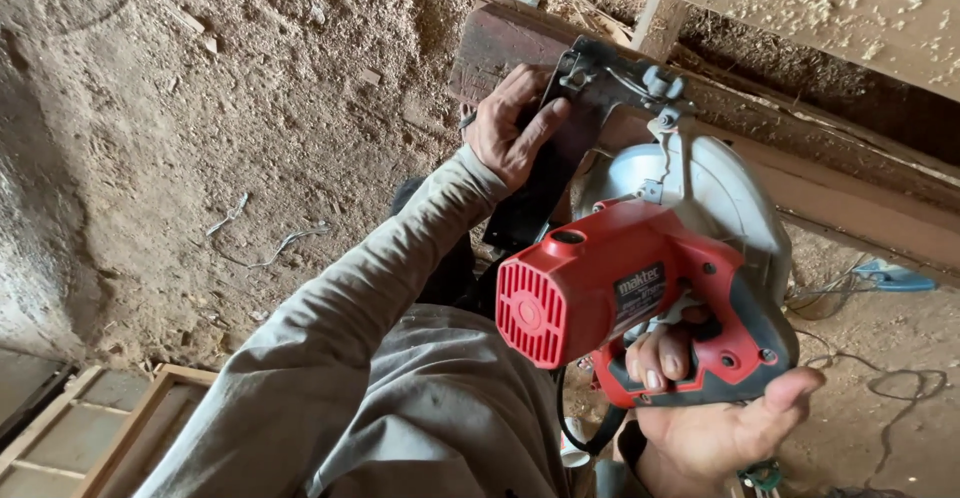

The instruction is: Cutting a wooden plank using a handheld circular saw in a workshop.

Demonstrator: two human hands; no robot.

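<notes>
Holding a red circular saw (620, 278) with right hand (715, 408), left hand (512, 123) on its base plate (560, 148).

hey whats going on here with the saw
A person is holding a red circular saw in both hands. The right hand wraps the rear handle, fingers curled through it and thumb out. The left hand presses on the saw's black base plate, which sits against a dark wooden beam. The silver blade guard faces the beam. Sawdust covers the ground, and a wooden frame lies at lower left.
</notes>
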